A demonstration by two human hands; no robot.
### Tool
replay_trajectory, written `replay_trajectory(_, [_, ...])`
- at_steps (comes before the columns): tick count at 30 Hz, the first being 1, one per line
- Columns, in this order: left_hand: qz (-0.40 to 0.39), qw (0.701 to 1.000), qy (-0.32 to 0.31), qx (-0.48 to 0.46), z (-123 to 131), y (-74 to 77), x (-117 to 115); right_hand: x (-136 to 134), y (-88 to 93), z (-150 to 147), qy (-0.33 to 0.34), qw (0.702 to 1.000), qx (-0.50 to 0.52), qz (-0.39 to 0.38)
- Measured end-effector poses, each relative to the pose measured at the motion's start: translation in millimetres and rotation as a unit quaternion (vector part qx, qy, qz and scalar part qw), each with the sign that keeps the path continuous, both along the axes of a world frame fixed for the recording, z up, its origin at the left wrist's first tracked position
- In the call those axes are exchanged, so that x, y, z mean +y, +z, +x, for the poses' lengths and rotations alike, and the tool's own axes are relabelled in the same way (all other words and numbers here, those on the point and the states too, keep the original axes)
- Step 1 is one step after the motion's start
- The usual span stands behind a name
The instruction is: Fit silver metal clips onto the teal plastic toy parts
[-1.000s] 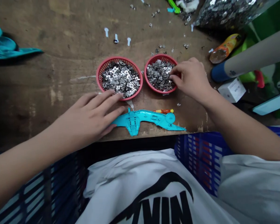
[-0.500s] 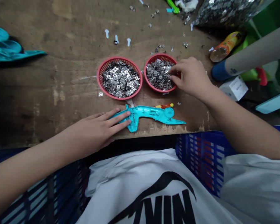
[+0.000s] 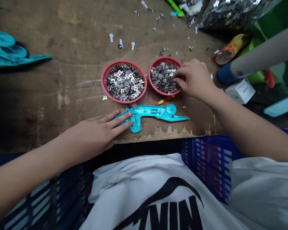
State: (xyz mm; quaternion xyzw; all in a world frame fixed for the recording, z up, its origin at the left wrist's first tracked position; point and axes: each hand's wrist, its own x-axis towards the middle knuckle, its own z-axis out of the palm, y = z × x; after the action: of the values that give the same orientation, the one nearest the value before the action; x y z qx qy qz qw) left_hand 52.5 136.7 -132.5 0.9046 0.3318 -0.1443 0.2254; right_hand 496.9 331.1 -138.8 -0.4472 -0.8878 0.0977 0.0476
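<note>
My left hand (image 3: pixel 98 132) lies flat with its fingers stretched over the left end of a turquoise plastic shell (image 3: pixel 148 111), whose ribbed inner side faces up. My right hand (image 3: pixel 194 78) is at the right rim of the smaller red basket (image 3: pixel 150 83), thumb and fingertips pinched together over its small metal pieces (image 3: pixel 163 76). What the pinch holds, if anything, is too small to make out. Left of it stands a larger red basket (image 3: pixel 103 83), full of flat shiny metal clips (image 3: pixel 124 83). A thin orange-and-yellow stick (image 3: pixel 164 100) lies between the shell and the smaller basket.
More turquoise shells (image 3: pixel 12 52) lie at the far left. Loose metal bits and white keyhole-shaped pieces (image 3: pixel 133 46) are scattered behind the baskets. A bottle (image 3: pixel 230 49), a grey tube (image 3: pixel 261 52), a small white box (image 3: pixel 242 91) and a bag of metal parts (image 3: pixel 230 14) crowd the right.
The turquoise shell has shifted slightly away from the table's front edge under my left hand, and the orange-and-yellow stick has turned. My right fingertips have drawn closer together.
</note>
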Motion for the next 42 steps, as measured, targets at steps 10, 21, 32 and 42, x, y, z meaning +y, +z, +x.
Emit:
replay_trajectory(10, [0.097,0.987,0.045,-0.117,5,18.9,24,-7,22.5,0,-0.051,0.989,0.13,-0.037])
replay_trajectory(21, [0.116,0.961,0.213,-0.132,-6,2.3,44,-35,49.5,-35,-0.105,0.963,0.225,-0.105])
replay_trajectory(32, [0.155,0.968,0.195,-0.025,2,8.0,42,-81,43.3,-67,-0.011,0.927,0.145,-0.347])
replay_trajectory(42, [0.099,0.968,0.211,-0.094,-1,3.1,48,-79,17.7,-65,-0.028,0.932,0.133,-0.336])
